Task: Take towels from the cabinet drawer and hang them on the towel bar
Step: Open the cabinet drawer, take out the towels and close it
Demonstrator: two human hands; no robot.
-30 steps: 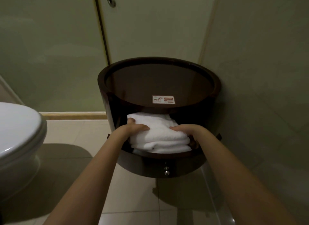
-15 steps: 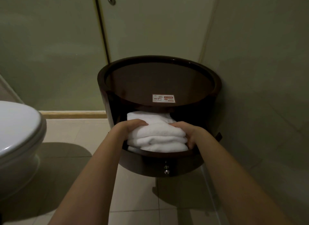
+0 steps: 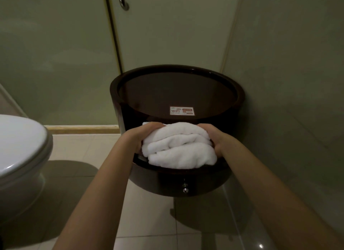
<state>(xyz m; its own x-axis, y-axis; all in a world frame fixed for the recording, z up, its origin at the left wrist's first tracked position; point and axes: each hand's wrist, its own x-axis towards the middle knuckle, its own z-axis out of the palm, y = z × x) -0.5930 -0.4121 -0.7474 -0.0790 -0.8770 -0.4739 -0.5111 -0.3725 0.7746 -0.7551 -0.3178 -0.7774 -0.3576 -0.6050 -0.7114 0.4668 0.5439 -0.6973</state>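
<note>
A stack of folded white towels (image 3: pixel 178 147) sits in the pulled-out drawer (image 3: pixel 176 182) of a round dark wooden cabinet (image 3: pixel 176 86) in the corner. My left hand (image 3: pixel 143 136) grips the stack's left side and my right hand (image 3: pixel 214 138) grips its right side, squeezing the towels between them. The bundle bulges above the drawer's front rim. A WIFI sticker (image 3: pixel 181 110) lies on the cabinet top. No towel bar is in sight.
A white toilet (image 3: pixel 20 153) stands at the left. Behind the cabinet is a frosted glass shower door with a metal handle (image 3: pixel 122 0). A tiled wall (image 3: pixel 288 82) closes the right side. Pale floor tiles (image 3: pixel 152 222) lie below the drawer.
Both hands have slid from the top of the stack down its sides and closed on it. The towels have bunched and risen toward the drawer's front.
</note>
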